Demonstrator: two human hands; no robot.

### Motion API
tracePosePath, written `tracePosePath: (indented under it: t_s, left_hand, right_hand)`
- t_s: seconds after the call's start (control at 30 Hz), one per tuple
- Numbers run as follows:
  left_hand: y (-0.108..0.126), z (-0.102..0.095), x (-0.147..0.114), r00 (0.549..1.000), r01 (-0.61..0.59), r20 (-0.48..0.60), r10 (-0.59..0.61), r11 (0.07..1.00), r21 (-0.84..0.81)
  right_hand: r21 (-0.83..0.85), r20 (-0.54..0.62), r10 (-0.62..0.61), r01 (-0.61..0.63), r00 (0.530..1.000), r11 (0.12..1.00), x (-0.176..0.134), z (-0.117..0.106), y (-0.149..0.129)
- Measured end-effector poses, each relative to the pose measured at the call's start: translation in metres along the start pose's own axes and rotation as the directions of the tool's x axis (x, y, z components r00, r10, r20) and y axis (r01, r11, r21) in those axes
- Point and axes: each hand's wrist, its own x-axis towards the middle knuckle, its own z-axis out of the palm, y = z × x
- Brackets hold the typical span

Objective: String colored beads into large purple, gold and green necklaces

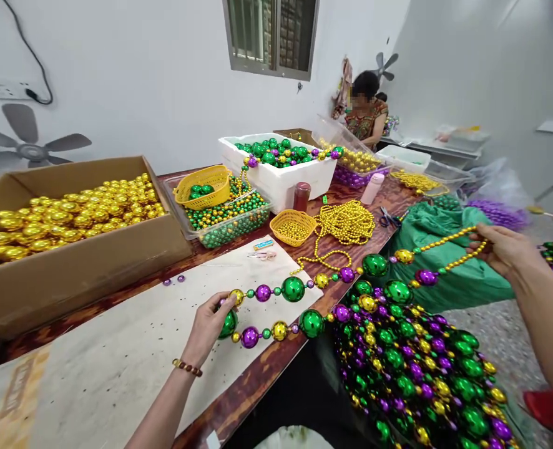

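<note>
A bead necklace (293,289) of green, purple and gold balls is stretched in a long loop between my two hands. My left hand (213,321) grips its near end, fingers closed around the beads there. At the far end, where the strand is small gold beads, my right hand (501,249) pinches the loop. Under the strand lies a white sheet (131,337) on the wooden table. A big heap of finished-looking necklaces (412,368) in the same colours hangs below my right hand, beside the table edge.
A cardboard box (84,274) of gold balls stands left. Behind are a clear bin (234,227), a white foam box (299,184), a yellow basket (293,227), gold bead strands (346,221) and scissors (389,217). A green sack (445,249) sits right; a person (367,118) works at the back.
</note>
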Motion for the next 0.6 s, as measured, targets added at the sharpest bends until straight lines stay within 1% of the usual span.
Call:
tracePosePath:
  t_s: [0.07,0.1,0.13,0.2,0.27,0.33,0.43,0.5,0.57,0.6]
  left_hand:
    - [-0.001,-0.011,-0.004,1.000,-0.010,-0.018,0.011,1.000,0.015]
    - [-0.003,-0.020,-0.007,0.999,-0.008,-0.036,0.009,1.000,0.023]
    - [-0.006,-0.030,-0.011,0.998,0.001,-0.059,0.001,1.000,0.030]
    - [-0.013,-0.055,-0.020,0.993,0.027,-0.119,-0.021,0.998,0.049]
    - [-0.023,-0.085,-0.032,0.981,0.059,-0.188,-0.042,0.994,0.087]
    - [-0.032,-0.119,-0.047,0.958,0.112,-0.276,-0.072,0.985,0.133]
    - [-0.043,-0.170,-0.073,0.902,0.214,-0.414,-0.119,0.958,0.190]
    - [-0.048,-0.202,-0.090,0.858,0.270,-0.497,-0.128,0.936,0.226]
    - [-0.053,-0.229,-0.104,0.817,0.318,-0.566,-0.109,0.904,0.286]
    - [-0.056,-0.240,-0.109,0.804,0.342,-0.587,-0.095,0.882,0.325]
  right_hand:
    - [0.063,0.072,-0.024,0.020,0.997,0.998,0.001,0.005,0.016]
    - [0.100,0.115,-0.035,0.023,0.993,0.995,0.001,0.011,0.025]
    - [0.130,0.146,-0.036,0.017,0.989,0.991,0.000,0.020,0.032]
    - [0.169,0.207,-0.023,-0.013,0.978,0.986,-0.004,0.045,0.046]
    - [0.180,0.292,-0.002,-0.053,0.956,0.982,-0.015,0.077,0.055]
    - [0.185,0.388,0.013,-0.092,0.922,0.979,-0.033,0.115,0.059]
    - [0.182,0.525,0.028,-0.145,0.850,0.973,-0.070,0.172,0.059]
    - [0.160,0.606,0.048,-0.181,0.794,0.970,-0.095,0.208,0.058]
    - [0.132,0.668,0.065,-0.203,0.742,0.970,-0.118,0.239,0.059]
    - [0.116,0.692,0.070,-0.207,0.718,0.972,-0.129,0.253,0.061]
